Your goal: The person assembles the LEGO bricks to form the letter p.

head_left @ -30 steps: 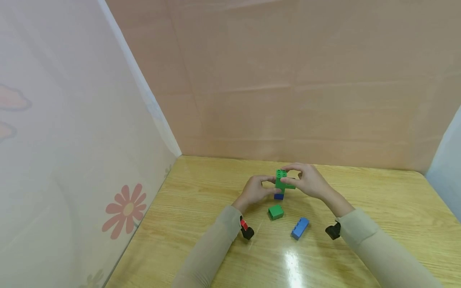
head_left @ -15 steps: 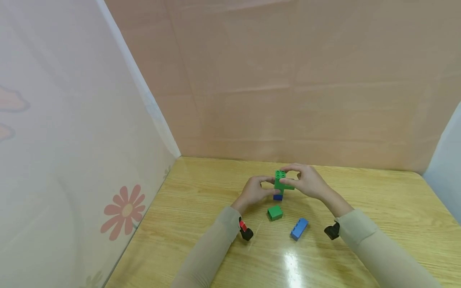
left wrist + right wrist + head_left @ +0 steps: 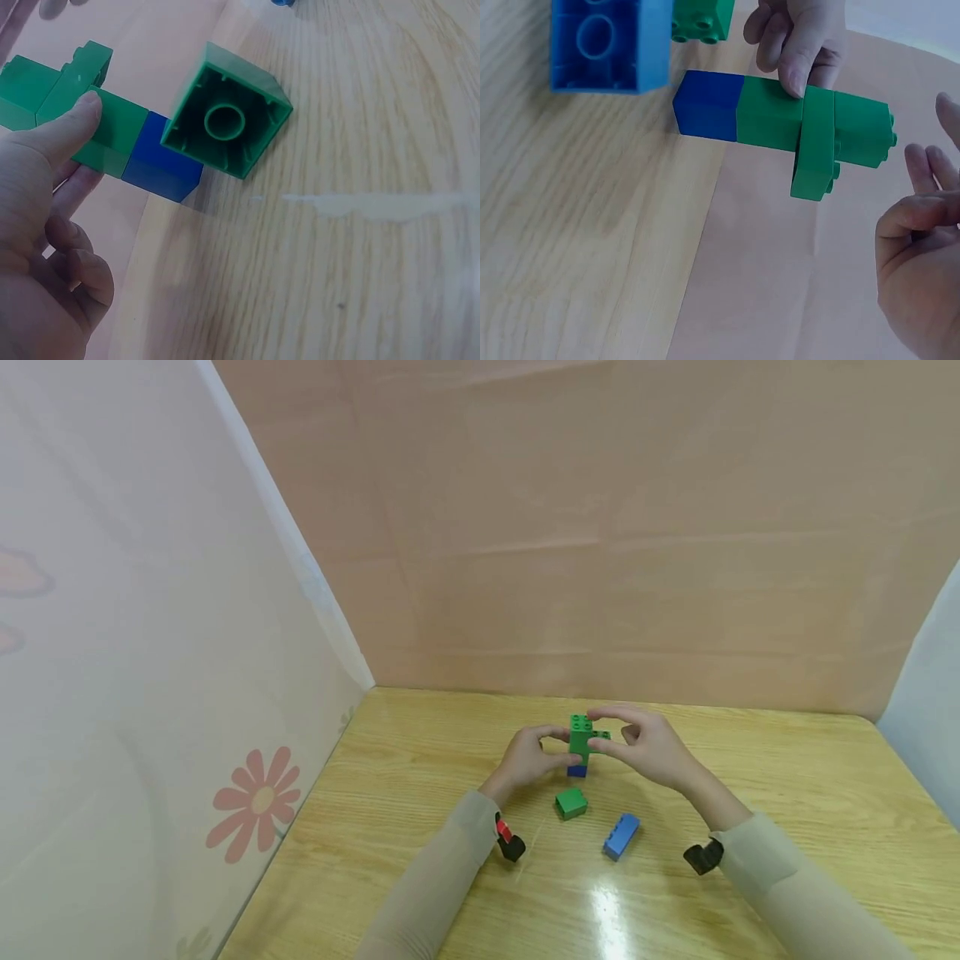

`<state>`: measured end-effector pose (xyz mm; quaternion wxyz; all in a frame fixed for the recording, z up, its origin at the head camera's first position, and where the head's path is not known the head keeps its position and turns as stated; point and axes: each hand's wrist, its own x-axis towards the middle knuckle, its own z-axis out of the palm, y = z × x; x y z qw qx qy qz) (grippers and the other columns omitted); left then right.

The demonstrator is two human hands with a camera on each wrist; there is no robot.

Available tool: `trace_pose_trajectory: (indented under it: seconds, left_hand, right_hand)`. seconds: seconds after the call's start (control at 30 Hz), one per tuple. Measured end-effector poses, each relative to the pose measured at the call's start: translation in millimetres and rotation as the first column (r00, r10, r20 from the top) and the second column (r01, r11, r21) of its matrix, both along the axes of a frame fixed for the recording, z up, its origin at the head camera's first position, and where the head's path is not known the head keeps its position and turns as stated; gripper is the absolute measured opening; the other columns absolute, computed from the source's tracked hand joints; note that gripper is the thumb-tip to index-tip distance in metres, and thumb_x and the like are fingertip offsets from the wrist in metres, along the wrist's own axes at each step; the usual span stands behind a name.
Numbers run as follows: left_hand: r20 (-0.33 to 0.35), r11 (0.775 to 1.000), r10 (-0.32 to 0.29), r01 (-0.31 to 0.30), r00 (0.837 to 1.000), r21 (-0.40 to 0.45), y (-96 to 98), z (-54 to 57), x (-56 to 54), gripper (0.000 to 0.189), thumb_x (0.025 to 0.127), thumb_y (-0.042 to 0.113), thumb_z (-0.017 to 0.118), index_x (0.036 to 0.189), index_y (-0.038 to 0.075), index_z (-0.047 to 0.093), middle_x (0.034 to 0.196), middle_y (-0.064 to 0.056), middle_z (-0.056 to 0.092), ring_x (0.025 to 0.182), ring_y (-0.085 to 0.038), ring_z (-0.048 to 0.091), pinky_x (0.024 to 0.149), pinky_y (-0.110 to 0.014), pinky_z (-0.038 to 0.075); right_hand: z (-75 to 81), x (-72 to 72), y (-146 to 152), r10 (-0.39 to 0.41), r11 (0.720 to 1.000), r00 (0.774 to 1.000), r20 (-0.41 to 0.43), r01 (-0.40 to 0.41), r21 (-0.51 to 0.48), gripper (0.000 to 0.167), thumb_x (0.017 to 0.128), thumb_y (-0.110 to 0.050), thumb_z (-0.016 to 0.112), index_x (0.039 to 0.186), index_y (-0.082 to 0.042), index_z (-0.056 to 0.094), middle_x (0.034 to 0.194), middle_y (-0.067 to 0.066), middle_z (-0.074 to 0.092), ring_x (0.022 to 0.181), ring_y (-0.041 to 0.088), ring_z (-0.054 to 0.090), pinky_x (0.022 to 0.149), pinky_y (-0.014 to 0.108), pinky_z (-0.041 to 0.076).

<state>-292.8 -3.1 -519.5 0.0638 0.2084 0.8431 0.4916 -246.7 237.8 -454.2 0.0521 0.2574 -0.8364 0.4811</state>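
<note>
Head view: the left grip (image 3: 527, 757) pinches the tower (image 3: 580, 745); the right grip (image 3: 654, 750), parted, holds nothing just beside it.

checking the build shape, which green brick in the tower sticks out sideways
The thin green brick, between the upper green brick and the lower green brick: it juts past one side, while those two line up with the dark blue brick.

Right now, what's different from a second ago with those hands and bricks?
The right hand has drawn back slightly to the right, apart from the brick stack whose top it seemed to hold. The left hand still grips the stack; the loose green brick and the loose blue brick stay where they were.
</note>
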Motion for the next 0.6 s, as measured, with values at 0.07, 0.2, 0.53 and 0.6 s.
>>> trace_pose_trajectory:
  seconds: [0.07, 0.2, 0.53, 0.6]
  left_hand:
    - [-0.002, 1.000, -0.004, 0.004, 1.000, 0.012, -0.8, -0.6, -0.4, 0.037, 0.086, 0.039, 0.087, 0.119, 0.026, 0.078, 0.114, 0.021, 0.069, 0.084, -0.017, 0.055, 0.061, -0.027, 0.040]
    - [-0.001, 1.000, -0.011, 0.011, 1.000, 0.030, -1.4, 0.1, -0.3, 0.036, 0.087, 0.038, 0.086, 0.120, 0.026, 0.077, 0.117, 0.018, 0.069, 0.078, -0.020, 0.054, 0.057, -0.026, 0.039]
    - [0.002, 1.000, -0.005, 0.004, 1.000, 0.031, -4.0, 8.3, 1.8, 0.041, 0.087, 0.040, 0.086, 0.125, 0.028, 0.075, 0.119, 0.020, 0.068, 0.056, -0.013, 0.038, 0.049, -0.026, 0.034]
    - [-0.003, 1.000, -0.009, 0.009, 1.000, 0.028, -4.8, 9.8, 2.3, 0.041, 0.088, 0.041, 0.085, 0.125, 0.028, 0.075, 0.118, 0.021, 0.068, 0.064, -0.015, 0.047, 0.054, -0.026, 0.038]
  right_hand:
    - [-3.3, 5.6, 0.3, 0.039, 0.999, 0.999, -0.028, -0.039, 0.006, 0.042, 0.093, -0.019, 0.081, 0.133, -0.013, 0.070, 0.120, 0.009, 0.070, 0.046, 0.008, 0.029, 0.043, 0.028, 0.033]
    - [-11.8, 15.7, -0.4, 0.121, 0.992, 0.992, -0.038, -0.120, 0.028, 0.040, 0.091, -0.018, 0.084, 0.129, -0.012, 0.072, 0.121, 0.007, 0.071, 0.050, 0.004, 0.029, 0.047, 0.028, 0.033]
    - [-42.4, 26.2, 1.6, 0.169, 0.979, 0.984, 0.063, -0.175, 0.102, 0.040, 0.090, -0.029, 0.084, 0.126, -0.016, 0.073, 0.120, 0.005, 0.072, 0.059, 0.005, 0.033, 0.052, 0.024, 0.033]
    - [-47.8, 25.6, 1.5, 0.176, 0.976, 0.982, 0.073, -0.183, 0.115, 0.041, 0.091, -0.029, 0.084, 0.126, -0.012, 0.073, 0.122, 0.007, 0.072, 0.064, 0.009, 0.047, 0.057, 0.024, 0.038]
